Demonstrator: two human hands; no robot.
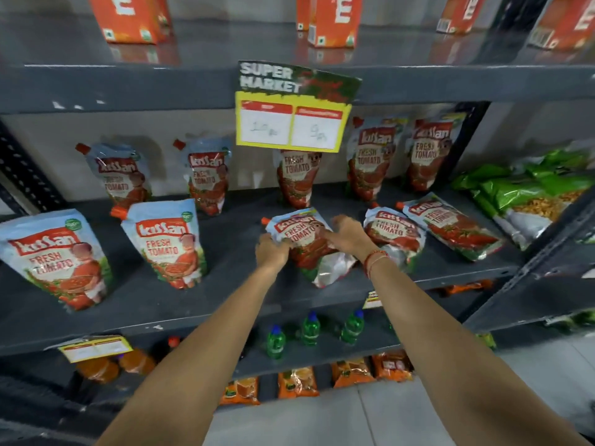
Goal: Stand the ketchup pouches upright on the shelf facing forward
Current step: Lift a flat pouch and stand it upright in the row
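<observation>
Currently my left hand (272,252) & right hand (346,235) each hold a grip on the flat-lying centre pouch (309,244) at shelf (225,304) front; next, I judge: tip it upright, label fwd, w/ two more lying rightward.

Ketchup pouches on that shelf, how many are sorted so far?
Seven stand upright facing forward: five along the back, like the one under the price sign, and two front left. Both hands, left and right, grip a lying pouch. Two more lie flat to its right.
</observation>
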